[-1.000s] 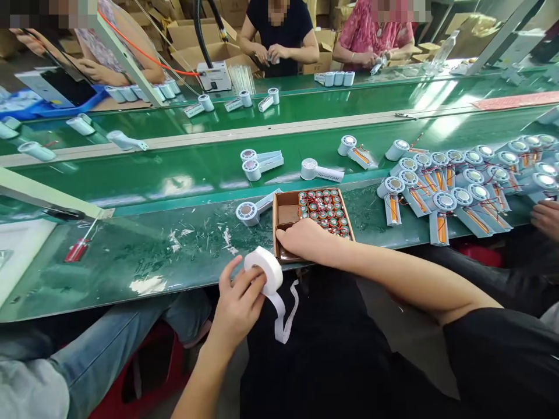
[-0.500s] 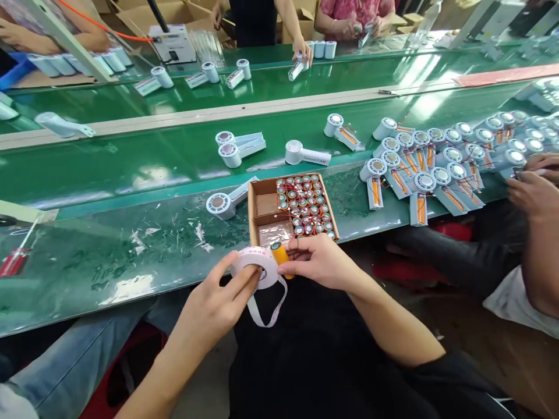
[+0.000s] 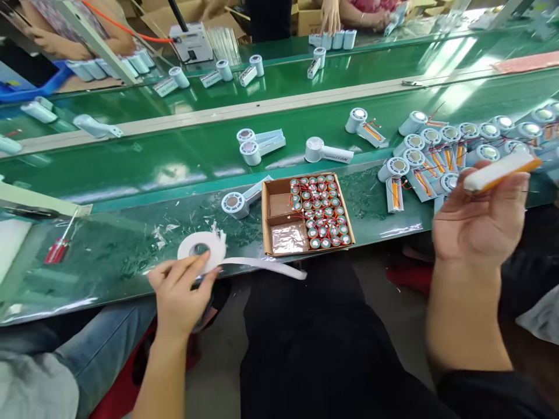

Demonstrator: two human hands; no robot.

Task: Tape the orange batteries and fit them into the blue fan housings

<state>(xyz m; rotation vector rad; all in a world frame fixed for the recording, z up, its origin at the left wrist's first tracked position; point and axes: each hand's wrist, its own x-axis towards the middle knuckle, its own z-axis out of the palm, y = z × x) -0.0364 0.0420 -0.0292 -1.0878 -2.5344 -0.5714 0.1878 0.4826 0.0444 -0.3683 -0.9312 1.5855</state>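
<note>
Head view: my left hand (image 3: 179, 297) pinches tape roll (image 3: 201, 249) at counter (image 3: 109, 262) edge, strip trailing; right hand (image 3: 476, 224) grips taped orange battery (image 3: 495, 173), raised right. Box (image 3: 305, 214) of batteries mostly undone.

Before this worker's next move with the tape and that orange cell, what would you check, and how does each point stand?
1. Left hand grips tape roll: ok.
2. Loose tape strip free of tangles: ok, it trails flat toward the box.
3. Right hand holds orange cell: ok.
4. White tape seated on the cell: cannot tell, blurred.
5. Cardboard box within reach, cells inside: ok.
</note>
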